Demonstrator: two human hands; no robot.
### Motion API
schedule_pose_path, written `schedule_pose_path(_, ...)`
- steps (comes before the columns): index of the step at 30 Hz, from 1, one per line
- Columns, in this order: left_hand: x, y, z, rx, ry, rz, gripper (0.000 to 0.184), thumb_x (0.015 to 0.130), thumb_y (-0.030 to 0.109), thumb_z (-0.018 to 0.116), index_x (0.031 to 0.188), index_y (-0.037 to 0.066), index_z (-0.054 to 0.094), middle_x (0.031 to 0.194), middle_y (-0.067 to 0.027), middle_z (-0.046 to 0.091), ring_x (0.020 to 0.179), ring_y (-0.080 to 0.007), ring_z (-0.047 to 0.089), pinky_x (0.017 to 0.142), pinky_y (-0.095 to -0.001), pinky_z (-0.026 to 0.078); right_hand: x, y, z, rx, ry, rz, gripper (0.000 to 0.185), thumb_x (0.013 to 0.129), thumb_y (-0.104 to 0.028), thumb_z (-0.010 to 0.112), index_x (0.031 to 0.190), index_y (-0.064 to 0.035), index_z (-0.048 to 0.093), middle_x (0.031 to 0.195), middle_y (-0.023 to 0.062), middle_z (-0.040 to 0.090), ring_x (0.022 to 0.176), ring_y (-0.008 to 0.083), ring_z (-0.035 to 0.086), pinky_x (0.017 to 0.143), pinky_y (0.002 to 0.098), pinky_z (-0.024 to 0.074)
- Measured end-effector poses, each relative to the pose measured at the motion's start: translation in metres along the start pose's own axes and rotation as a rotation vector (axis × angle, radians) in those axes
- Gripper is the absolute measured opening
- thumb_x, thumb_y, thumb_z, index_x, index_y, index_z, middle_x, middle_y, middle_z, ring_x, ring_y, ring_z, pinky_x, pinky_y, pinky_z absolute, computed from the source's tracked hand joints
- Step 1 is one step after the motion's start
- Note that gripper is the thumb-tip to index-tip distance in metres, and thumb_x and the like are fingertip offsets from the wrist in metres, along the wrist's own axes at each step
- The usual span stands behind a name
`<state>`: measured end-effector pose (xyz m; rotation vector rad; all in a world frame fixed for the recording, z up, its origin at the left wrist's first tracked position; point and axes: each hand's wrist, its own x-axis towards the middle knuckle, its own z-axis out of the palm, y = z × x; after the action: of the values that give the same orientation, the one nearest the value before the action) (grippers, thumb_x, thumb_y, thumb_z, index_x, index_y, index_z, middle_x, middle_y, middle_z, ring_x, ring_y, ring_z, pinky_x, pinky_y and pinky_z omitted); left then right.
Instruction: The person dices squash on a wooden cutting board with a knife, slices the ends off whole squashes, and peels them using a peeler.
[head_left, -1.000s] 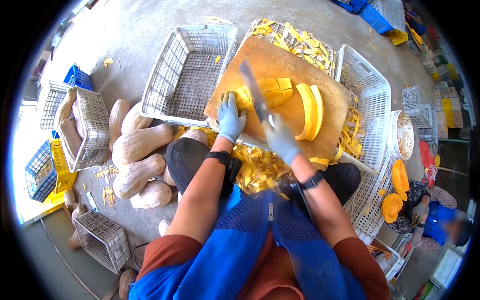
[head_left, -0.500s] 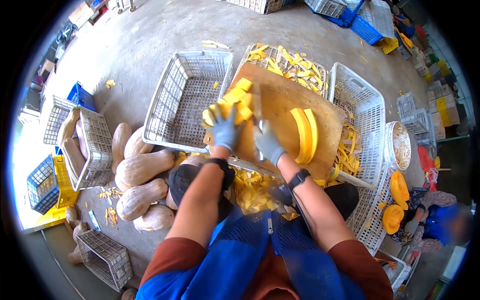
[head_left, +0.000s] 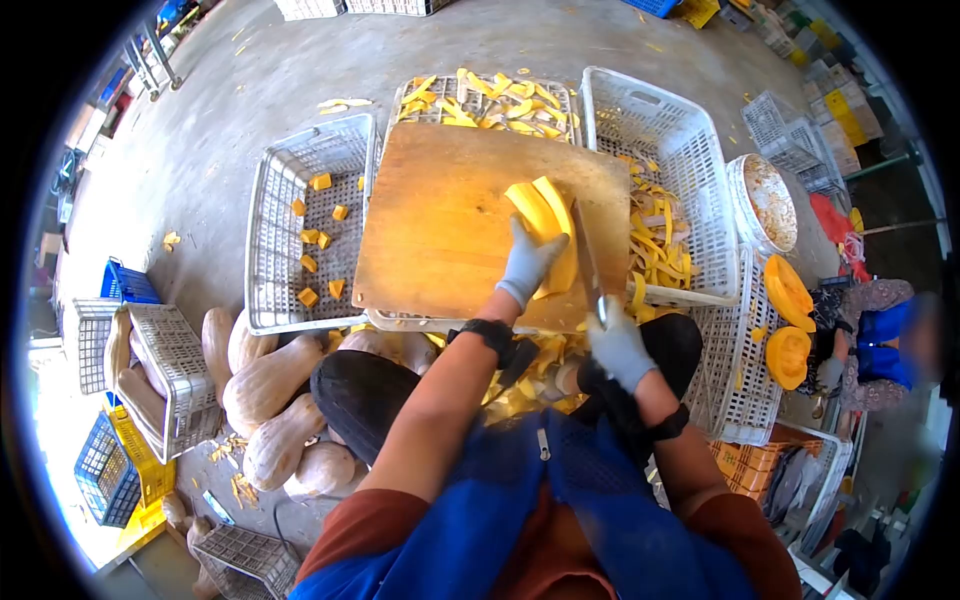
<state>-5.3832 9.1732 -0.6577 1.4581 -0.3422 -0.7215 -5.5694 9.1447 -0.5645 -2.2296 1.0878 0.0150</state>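
Note:
Two long peeled pumpkin strips [head_left: 536,212] lie side by side toward the right of the wooden cutting board [head_left: 430,220]. My left hand [head_left: 530,264], in a grey glove, grips them near their lower part. In my gloved right hand [head_left: 618,345] is the handle of a knife [head_left: 585,240]. Its blade points away from me along the right side of the strips, close to them. Left of the board, a white crate [head_left: 258,235] holds several pumpkin cubes [head_left: 308,297] scattered over its bottom.
Peelings lie on the upturned crate [head_left: 400,95] behind the board and in the right-hand crate [head_left: 708,170]. A white bucket [head_left: 745,200] stands beyond that. Whole pumpkins [head_left: 265,380] are piled at my left. Halved pumpkins [head_left: 788,290] and another person [head_left: 880,345] are at the right.
The cut pumpkin pieces have left the board, and cubes now lie in the left crate. My left hand has moved right onto the strips. The knife has shifted right beside them.

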Motion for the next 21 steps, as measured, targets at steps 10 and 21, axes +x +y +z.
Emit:
schedule_pose_path(10, 0.039, 0.096, -0.15, 0.583, -0.613, -0.041, 0.094, 0.067, 0.015, 0.078, 0.143, 0.004, 0.025, 0.13, -0.0136, 0.049, 0.114, -0.0188, 0.048, 0.097, -0.0283, 0.039, -0.053, -0.031, 0.024, 0.321, -0.306, -0.131, 0.034, 0.089, -0.028, 0.051, 0.107, 0.0005, 0.047, 0.075, 0.0262, 0.06, 0.067, 0.0448, 0.058, 0.06, 0.0492, 0.0452)
schedule_pose_path(21, -0.024, 0.102, -0.172, 1.146, 0.029, 0.092, 0.107, 0.056, 0.051, 0.079, 0.142, 0.016, 0.027, 0.131, -0.025, 0.043, 0.122, -0.0415, 0.04, 0.103, -0.0417, 0.033, 0.046, -0.117, -0.041, 0.353, 0.135, -0.54, 0.02, 0.09, -0.019, 0.055, 0.102, -0.005, 0.048, 0.068, 0.0209, 0.057, 0.064, 0.0392, 0.059, 0.053, 0.0429, 0.045)
